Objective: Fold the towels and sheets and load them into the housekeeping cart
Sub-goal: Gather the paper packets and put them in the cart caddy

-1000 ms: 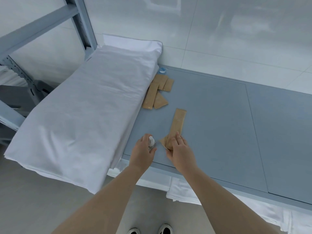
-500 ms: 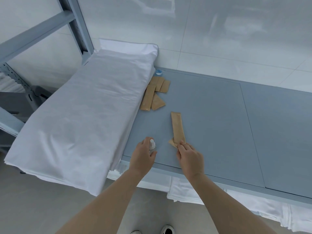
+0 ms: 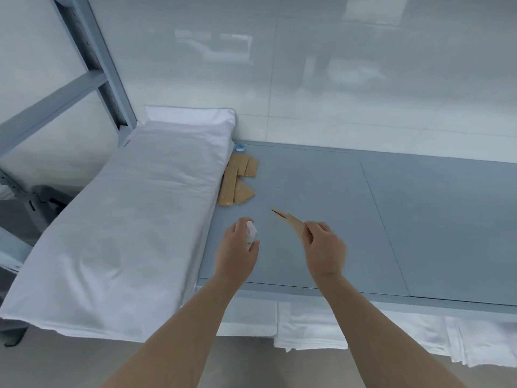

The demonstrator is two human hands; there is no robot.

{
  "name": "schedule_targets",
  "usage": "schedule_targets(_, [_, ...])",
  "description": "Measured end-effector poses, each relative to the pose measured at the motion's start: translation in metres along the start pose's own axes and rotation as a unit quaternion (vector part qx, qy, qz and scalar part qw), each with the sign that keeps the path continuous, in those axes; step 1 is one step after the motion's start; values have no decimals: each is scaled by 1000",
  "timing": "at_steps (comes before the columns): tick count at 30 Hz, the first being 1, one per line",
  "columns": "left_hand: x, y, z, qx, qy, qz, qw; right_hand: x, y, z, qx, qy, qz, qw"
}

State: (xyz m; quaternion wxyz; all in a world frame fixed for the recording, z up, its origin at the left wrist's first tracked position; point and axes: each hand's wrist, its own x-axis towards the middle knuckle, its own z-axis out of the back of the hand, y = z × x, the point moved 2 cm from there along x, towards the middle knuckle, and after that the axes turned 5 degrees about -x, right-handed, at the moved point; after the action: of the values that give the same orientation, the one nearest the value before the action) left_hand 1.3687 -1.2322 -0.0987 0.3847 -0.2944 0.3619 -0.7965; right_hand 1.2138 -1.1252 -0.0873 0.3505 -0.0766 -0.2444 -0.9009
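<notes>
Right hand (image 3: 324, 247) pinches tan packets (image 3: 289, 221), which splay beyond the fingertips; loose pinch risks dropping one. Left hand (image 3: 237, 254) clasps a small bottle (image 3: 251, 233). Folded sheet (image 3: 126, 219) lies left of both.

Grey shelf (image 3: 321, 219) running along a glossy white wall (image 3: 335, 79), with a grey metal upright (image 3: 92, 65) standing at its left end. Folded white sheet (image 3: 134, 219) lying lengthwise on the left part of the shelf, its near end overhanging the front edge. Pile of tan packets (image 3: 236, 179) resting just beside the sheet, a small blue cap (image 3: 239, 147) sitting behind them. Left hand (image 3: 237, 253) gripping a small clear bottle (image 3: 251, 233) above the shelf. Right hand (image 3: 324, 250) pinching tan packets (image 3: 289, 221), lifted off the surface. White linens (image 3: 349, 331) hanging below the shelf edge.
</notes>
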Motion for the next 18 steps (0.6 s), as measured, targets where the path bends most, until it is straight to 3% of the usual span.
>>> schedule_targets(6, [0, -36, -3, -20, 22, -40, 999, -13, -22, 41, 1, -50, -70, 996])
schedule_targets(18, [-37, -138, -83, -91, 166, -162, 968, -91, -114, 141, 1, -147, -265, 953])
